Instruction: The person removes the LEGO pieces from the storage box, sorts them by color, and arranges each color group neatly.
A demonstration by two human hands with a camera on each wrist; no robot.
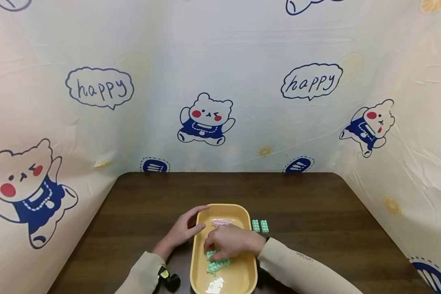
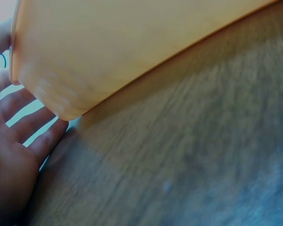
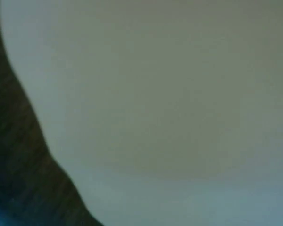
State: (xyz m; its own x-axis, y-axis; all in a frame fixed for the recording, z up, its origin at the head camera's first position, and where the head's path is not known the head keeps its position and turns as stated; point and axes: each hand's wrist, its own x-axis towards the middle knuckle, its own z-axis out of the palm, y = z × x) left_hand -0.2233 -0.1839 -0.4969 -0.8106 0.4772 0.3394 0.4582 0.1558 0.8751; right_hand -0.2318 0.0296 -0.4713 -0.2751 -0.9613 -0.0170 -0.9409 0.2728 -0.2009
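Observation:
In the head view a yellow tray stands at the table's near middle. My left hand holds its far left corner, thumb over the rim; in the left wrist view the fingers lie along the tray's outer wall. Reaching in from the right, my right hand has curled fingers and thumb on a green toy brick. More green bricks lie just below it. Pink bricks sit toward the far end, partly behind the hand. A pale blurred surface fills most of the right wrist view.
Two green bricks lie on the brown wooden table, right of the tray. A white piece is at the tray's near end. Printed curtains enclose the table's back and sides.

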